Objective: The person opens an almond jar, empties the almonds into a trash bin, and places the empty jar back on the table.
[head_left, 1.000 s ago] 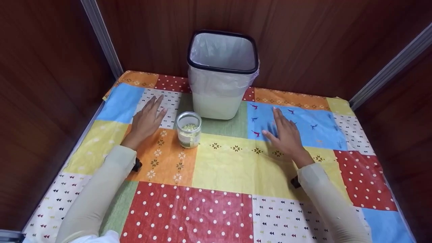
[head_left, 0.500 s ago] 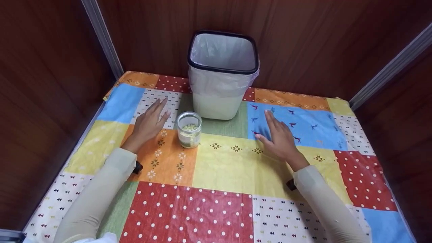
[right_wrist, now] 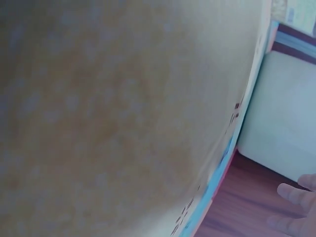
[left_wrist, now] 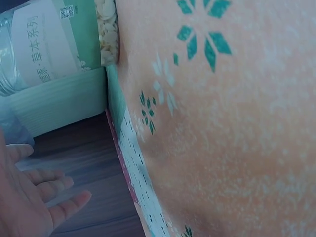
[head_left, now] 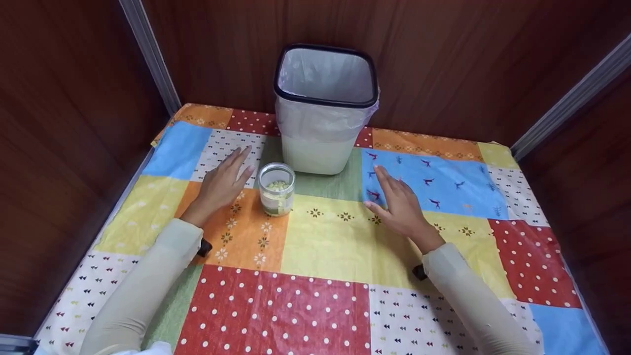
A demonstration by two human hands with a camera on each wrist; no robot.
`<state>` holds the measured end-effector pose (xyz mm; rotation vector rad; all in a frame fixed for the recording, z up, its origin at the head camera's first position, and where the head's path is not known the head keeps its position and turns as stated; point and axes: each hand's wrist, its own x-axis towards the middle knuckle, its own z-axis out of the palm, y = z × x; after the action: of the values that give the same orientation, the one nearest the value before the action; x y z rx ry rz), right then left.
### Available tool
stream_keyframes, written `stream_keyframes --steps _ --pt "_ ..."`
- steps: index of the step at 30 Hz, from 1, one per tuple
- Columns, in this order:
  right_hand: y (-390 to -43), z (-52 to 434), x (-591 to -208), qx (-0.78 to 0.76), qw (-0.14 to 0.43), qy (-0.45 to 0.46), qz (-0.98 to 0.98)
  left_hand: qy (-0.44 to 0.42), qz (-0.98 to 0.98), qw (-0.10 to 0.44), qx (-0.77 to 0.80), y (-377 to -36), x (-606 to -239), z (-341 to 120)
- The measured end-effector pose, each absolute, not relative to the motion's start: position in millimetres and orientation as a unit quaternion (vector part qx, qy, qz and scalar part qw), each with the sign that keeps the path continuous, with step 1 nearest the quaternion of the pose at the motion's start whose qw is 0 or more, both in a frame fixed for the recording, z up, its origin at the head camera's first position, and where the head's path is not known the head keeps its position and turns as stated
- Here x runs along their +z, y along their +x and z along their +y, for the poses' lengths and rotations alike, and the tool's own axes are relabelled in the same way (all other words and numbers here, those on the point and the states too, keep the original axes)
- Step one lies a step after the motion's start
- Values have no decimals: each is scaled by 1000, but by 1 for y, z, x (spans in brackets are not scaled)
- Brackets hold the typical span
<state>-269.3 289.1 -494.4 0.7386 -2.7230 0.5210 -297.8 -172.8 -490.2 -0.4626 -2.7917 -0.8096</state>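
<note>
Left hand (head_left: 220,185) and right hand (head_left: 399,207) both spread, fingers extended, thumbs apart; clear jar (head_left: 277,204) of pale pieces (head_left: 277,186) upright on patchwork-covered worktop (head_left: 328,246), just beside left hand, well apart from right; bag-lined bin (head_left: 318,154) stands near, behind jar.

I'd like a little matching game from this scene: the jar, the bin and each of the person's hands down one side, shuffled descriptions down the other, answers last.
Things
1. jar
2. bin
3. left hand
4. right hand

Descriptions
A. has a dark rim and a bag lining
B. seen over blue patch and yellow patch in the head view
C. has pale pieces inside
D. fingers close to the jar

Pairs: 1-C, 2-A, 3-D, 4-B
</note>
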Motion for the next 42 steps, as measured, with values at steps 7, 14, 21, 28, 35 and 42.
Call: stream_keyframes --steps 7,14,21,28,35,42 --pt "-268 278 -491 168 125 267 -941 -164 -942 93 -278 -295 -488 -166" --pt "-268 266 -487 159 115 289 -937 -174 -941 95 -274 -292 -485 -161" --pt "-271 253 -483 150 111 304 -934 -178 -942 92 -269 -289 -482 -156" --pt "-273 241 -483 152 95 310 -934 -184 -943 91 -262 -288 -481 -152" --pt "-277 222 -483 136 79 342 -926 -197 -940 82 -267 -286 -477 -149" --pt "-280 202 -479 133 50 349 -926 -190 -940 76 -273 -283 -477 -146"
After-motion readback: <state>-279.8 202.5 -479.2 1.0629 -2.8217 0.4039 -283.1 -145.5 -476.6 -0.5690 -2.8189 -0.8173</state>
